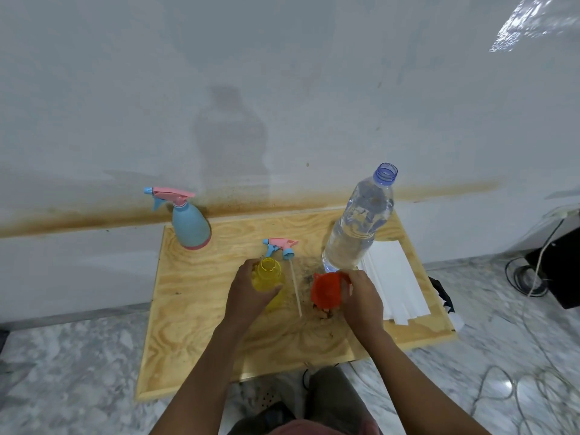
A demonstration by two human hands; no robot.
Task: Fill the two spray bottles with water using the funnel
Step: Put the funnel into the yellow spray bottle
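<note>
A yellow spray bottle [269, 276] stands uncapped in the middle of the plywood table [201, 309], and my left hand [248, 293] wraps around its body. Its pink-and-blue spray head [281, 246] lies just behind it, the dip tube stretching toward me between my two hands. My right hand [361, 296] grips an orange funnel [326, 288] just above the table, to the right of the yellow bottle. A blue spray bottle [190, 224] with its pink head screwed on stands at the back left. A large clear water bottle [361, 221], cap off, stands at the back right.
White paper sheets [395, 284] lie on the table's right side, next to the water bottle. A white wall rises right behind the table. Cables [533, 277] and a dark box sit on the marble floor to the right. My knees are below the table's near edge.
</note>
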